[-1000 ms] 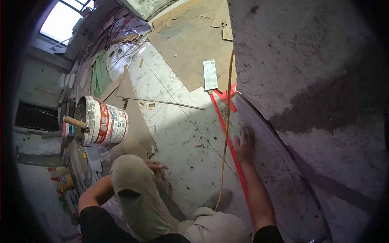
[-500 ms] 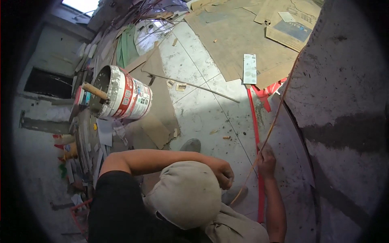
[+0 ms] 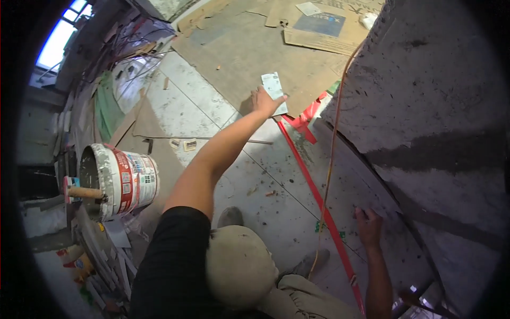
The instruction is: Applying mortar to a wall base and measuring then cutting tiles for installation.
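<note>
Head cam: L hand spans marked white panel at cardboard edge; R hand half-curled in floor gap btwn red strip & wall; can't tell grips. Bucket label red/white, printed.

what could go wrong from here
The orange cable runs down beside a shoe and could snag that foot. The left hand, at the white card near the end of the red strip, might nudge that strip. Bits of debris on the tiles could scratch the right hand.
</note>
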The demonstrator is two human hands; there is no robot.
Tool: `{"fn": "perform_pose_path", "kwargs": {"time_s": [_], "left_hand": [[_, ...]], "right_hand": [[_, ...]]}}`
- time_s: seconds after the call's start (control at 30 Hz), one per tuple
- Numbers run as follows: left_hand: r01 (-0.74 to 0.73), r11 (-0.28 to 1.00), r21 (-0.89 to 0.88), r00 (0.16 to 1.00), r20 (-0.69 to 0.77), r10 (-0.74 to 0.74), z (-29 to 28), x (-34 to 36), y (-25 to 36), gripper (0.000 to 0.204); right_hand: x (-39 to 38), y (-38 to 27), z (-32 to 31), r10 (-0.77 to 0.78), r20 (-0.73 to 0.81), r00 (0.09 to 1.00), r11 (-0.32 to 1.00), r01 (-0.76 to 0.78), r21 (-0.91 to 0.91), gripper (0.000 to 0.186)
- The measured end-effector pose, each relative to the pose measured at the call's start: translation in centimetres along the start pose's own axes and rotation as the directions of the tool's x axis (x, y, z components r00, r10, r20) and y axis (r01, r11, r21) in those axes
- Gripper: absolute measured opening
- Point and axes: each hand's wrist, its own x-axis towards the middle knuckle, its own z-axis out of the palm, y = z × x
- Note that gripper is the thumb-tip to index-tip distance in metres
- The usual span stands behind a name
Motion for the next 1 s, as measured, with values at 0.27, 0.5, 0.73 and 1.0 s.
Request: {"fn": "perform_pose_path", "kwargs": {"time_s": [0.27,0.5,0.73,1.0], "left_hand": [[0.144,0.973,-0.178,0.92,0.386,-0.065,0.1,3.2,-1.4,0.055],[0.125,0.93,-0.345,0.848,0.524,0.08,-7.4,-5.8,-0.4,0.03],[0.091,0.955,-0.283,0.827,0.556,0.086,-9.0,-12.9,1.1,0.043],[0.281,0.821,-0.498,0.825,0.562,0.059,-9.9,-14.3,-1.3,0.032]], "right_hand": [[-0.4,0.2,9.1,-0.259,-0.169,0.951,0.966,0.26,-0.016,0.024],[3.3,1.0,11.4,-0.361,-0.252,0.898,0.932,0.355,-0.069,0.046],[11.3,-1.1,15.4,-0.262,-0.301,0.917,0.957,0.205,-0.207,0.081],[15.5,-5.7,19.8,-0.43,-0.186,0.883,0.874,0.459,0.159,0.067]]}}
